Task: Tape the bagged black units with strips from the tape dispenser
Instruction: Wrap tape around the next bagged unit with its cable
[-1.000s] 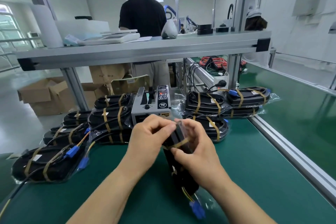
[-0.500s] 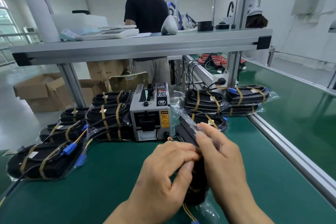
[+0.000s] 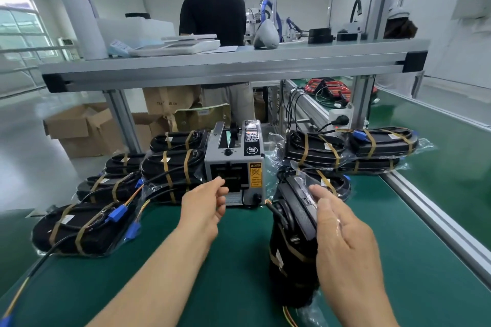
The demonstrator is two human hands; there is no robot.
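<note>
Your right hand (image 3: 342, 233) grips the bagged unit (image 3: 295, 223) upright; your left hand (image 3: 210, 204), loose and empty, is at the tape dispenser (image 3: 233, 162): pinch the strip end, pull straight.

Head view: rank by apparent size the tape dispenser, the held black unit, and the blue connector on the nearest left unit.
1. held black unit, narrowly; it is nearest the camera, so unsure against the next.
2. tape dispenser.
3. blue connector, clearly smallest.

A person (image 3: 212, 10) in a black shirt stands behind the grey shelf (image 3: 239, 62), with cardboard boxes (image 3: 79, 127) below.
</note>
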